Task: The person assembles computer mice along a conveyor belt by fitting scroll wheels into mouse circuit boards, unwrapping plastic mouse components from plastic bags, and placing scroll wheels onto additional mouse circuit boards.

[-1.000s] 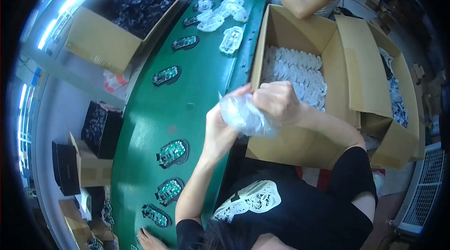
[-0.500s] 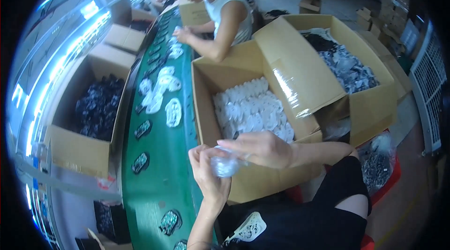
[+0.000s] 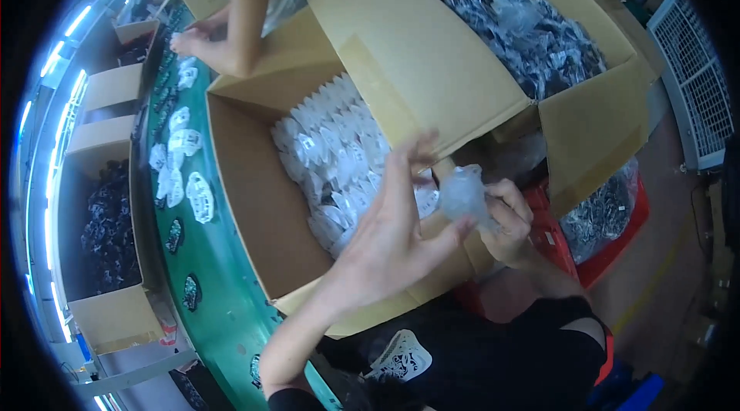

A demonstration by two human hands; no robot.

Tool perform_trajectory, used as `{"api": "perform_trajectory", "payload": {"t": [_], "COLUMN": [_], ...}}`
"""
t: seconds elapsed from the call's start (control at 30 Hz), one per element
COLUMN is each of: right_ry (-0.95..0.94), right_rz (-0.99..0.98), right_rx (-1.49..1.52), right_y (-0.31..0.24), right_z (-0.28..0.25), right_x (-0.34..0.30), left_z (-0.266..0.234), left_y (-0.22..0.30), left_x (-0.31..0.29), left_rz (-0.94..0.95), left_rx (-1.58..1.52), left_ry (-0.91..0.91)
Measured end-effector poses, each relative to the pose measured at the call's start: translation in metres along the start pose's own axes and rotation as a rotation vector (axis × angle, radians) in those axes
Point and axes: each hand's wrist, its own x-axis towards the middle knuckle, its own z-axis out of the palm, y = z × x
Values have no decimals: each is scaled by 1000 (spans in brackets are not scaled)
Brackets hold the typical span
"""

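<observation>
A small translucent plastic packet (image 3: 461, 197), crumpled around the top, is pinched between the thumb and curled fingers of my right hand (image 3: 507, 218). Its contents are too cloudy to make out. Beside it my left hand (image 3: 389, 230) is open, with the fingers stretched upward and the thumb reaching toward the packet's lower edge; whether the thumb touches it I cannot tell. Below both hands stands an open cardboard box (image 3: 250, 172), in which rows of white, plastic-wrapped pieces (image 3: 331, 156) are packed.
Along the left runs a green conveyor belt (image 3: 220, 334) carrying white flat pieces (image 3: 200, 197) and dark patterned ones (image 3: 191, 292). Boxes of dark pieces (image 3: 112, 218) and of bagged pieces (image 3: 524, 33) flank it and me. A co-worker (image 3: 254, 10) works at the far left; a red crate (image 3: 549, 237) stands right.
My view has swung to the right. Both hands have moved right with the packet, from beside the belt to over the box's near right corner. My left hand has let go and opened.
</observation>
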Motion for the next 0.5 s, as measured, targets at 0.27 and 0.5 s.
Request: {"api": "perform_trajectory", "payload": {"t": [0.27, 0.5], "right_ry": [219, -281], "right_rz": [1527, 1429], "right_rx": [845, 645], "right_y": [95, 120], "right_z": [-26, -55], "right_x": [-65, -45], "left_z": [70, 104], "left_y": [-29, -31], "left_x": [136, 174], "left_rz": [772, 583], "left_rx": [928, 820], "left_ry": [148, 90]}}
